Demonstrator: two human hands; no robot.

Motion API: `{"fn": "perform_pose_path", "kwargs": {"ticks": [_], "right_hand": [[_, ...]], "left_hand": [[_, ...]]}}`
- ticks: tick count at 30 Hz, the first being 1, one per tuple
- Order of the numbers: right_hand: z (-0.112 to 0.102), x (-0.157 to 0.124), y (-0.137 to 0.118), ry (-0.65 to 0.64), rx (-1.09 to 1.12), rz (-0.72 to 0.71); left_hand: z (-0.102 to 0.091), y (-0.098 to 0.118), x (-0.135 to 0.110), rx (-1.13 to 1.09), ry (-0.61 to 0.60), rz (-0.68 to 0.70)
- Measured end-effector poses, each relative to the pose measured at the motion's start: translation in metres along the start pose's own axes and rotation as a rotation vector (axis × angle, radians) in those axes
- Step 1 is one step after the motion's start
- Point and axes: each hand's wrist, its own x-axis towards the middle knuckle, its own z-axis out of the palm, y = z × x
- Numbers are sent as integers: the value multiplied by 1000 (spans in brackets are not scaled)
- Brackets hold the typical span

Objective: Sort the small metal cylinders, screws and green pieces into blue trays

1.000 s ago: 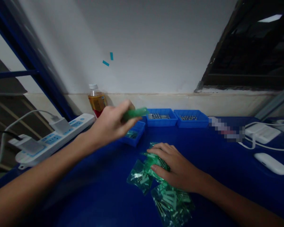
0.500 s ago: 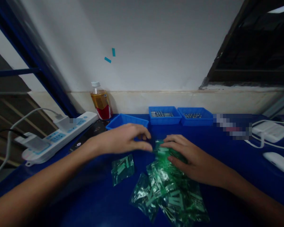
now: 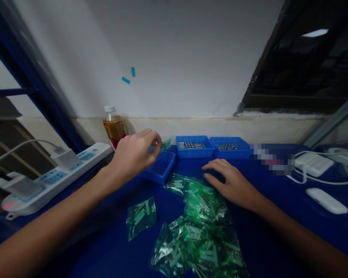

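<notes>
My left hand (image 3: 136,152) is raised over the near blue tray (image 3: 160,170), its fingers pinched on a small green plastic bag (image 3: 164,145). My right hand (image 3: 230,181) lies flat on the blue table with fingers spread, touching the far edge of a heap of green plastic bags (image 3: 200,227) that hold small white parts. One green bag (image 3: 141,216) lies apart to the left of the heap.
Two more blue trays (image 3: 193,146) (image 3: 229,147) with small metal parts stand at the back by the wall. A drink bottle (image 3: 113,127) and a white power strip (image 3: 50,173) are at the left. White chargers and cables (image 3: 317,164) and a white device (image 3: 326,200) lie at the right.
My left hand rose from the heap to above the near blue tray, now pinching a green bag. My right hand shifted to the heap's far edge.
</notes>
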Motion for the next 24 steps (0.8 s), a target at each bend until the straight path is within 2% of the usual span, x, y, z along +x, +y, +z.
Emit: {"fn": "perform_pose_path", "kwargs": {"ticks": [2, 3, 5, 6, 8, 10, 12, 15, 17, 20, 22, 24], "right_hand": [[-3, 2, 0, 30, -23, -25], [-4, 5, 2, 51, -44, -41], [-7, 13, 12, 100, -106, -65], [-9, 19, 19, 125, -144, -65], [-13, 34, 36, 156, -224, -42], [-16, 48, 51, 141, -318, -21], [-16, 59, 62, 73, -427, -46], [-6, 64, 64, -45, -583, -136], [5, 63, 59, -65, -652, -157], [20, 61, 51, -19, -677, -112], [26, 61, 50, 9, -652, -84], [29, 63, 53, 17, -630, -80]], "left_hand": [[-3, 21, -18, 20, 173, 109], [-1, 33, -27, 11, 196, 248], [8, 55, -41, -26, 148, 507], [12, 64, -46, -53, 113, 582], [16, 77, -50, -131, -8, 635], [13, 80, -45, -247, -135, 590], [5, 77, -31, -339, -212, 503], [2, 67, 7, -327, -213, 404], [12, 62, 40, -263, -236, 346], [40, 63, 88, -146, -413, 275], [59, 69, 111, -118, -475, 250], [74, 77, 122, -112, -526, 237]]}}
